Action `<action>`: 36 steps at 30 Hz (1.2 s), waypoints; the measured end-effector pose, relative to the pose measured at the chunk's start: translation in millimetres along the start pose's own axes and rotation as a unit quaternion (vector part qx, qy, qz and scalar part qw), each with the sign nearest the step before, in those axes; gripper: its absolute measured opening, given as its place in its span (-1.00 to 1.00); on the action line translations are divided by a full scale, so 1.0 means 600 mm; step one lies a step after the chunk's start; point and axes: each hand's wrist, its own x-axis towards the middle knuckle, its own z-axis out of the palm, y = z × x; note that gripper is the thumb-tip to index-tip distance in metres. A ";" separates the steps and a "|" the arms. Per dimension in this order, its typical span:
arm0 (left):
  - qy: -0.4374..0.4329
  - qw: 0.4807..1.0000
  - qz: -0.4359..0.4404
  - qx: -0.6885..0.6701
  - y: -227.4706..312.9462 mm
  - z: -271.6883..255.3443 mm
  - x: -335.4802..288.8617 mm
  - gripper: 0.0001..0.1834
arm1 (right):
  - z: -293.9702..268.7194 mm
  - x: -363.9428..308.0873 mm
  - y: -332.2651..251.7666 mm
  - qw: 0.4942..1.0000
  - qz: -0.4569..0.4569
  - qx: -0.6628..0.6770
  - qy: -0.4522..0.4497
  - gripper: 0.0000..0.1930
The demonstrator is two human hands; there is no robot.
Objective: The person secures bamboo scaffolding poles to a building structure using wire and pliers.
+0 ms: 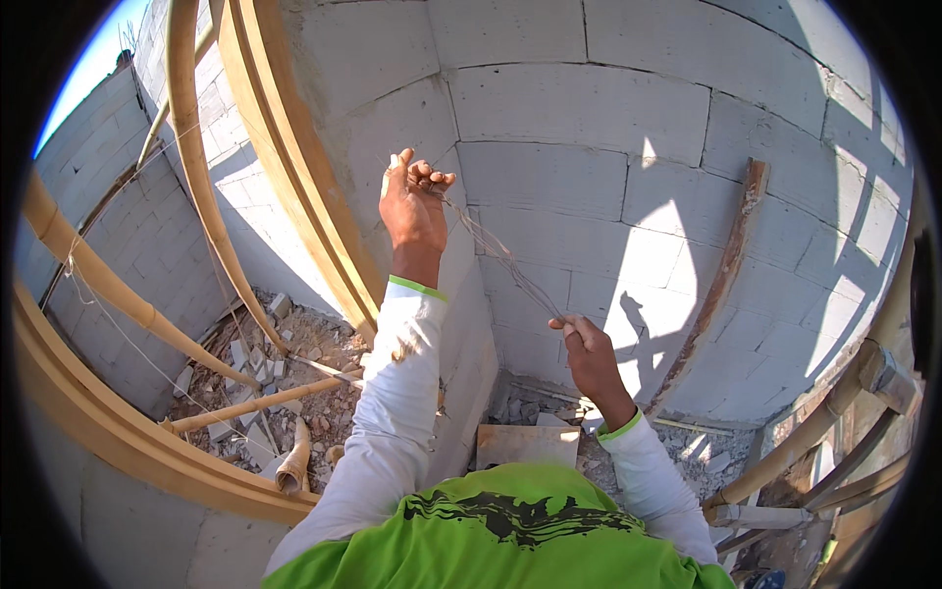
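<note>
A bundle of thin, loosely twisted string stretches slantwise between my two hands, in front of the block wall. My left hand is raised higher, its fingers curled round the upper end of the strands. Lower and to the right, my right hand pinches the other end between thumb and fingers. Whether the strands are cord or fine wire is hard to make out.
A yellow wooden frame rises at left, with bamboo poles beyond it. Broken block rubble covers the ground there. A wooden strip leans on the grey block wall. A board lies below my hands; more poles stand right.
</note>
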 end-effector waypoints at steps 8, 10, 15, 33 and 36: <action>0.078 0.979 -0.188 -0.005 -0.118 -0.066 -0.123 -0.64 | 0.014 0.001 0.040 0.989 -0.080 -0.120 0.029 -0.82; 0.092 0.977 -0.192 -0.004 -0.135 -0.074 -0.129 -0.65 | 0.016 0.003 0.048 0.994 -0.061 -0.075 0.049 -0.83; 0.048 0.956 -0.289 -0.009 -0.137 -0.046 -0.117 -0.64 | -0.002 -0.004 -0.029 0.988 0.091 0.008 -0.124 -0.80; -0.002 0.935 -0.353 0.000 -0.164 -0.026 -0.166 -0.62 | -0.090 0.076 0.009 0.991 -0.011 0.066 0.117 -0.63; -0.018 0.951 -0.306 0.025 -0.160 -0.001 -0.153 -0.61 | -0.059 0.070 0.109 0.978 -0.043 -0.205 0.021 -0.63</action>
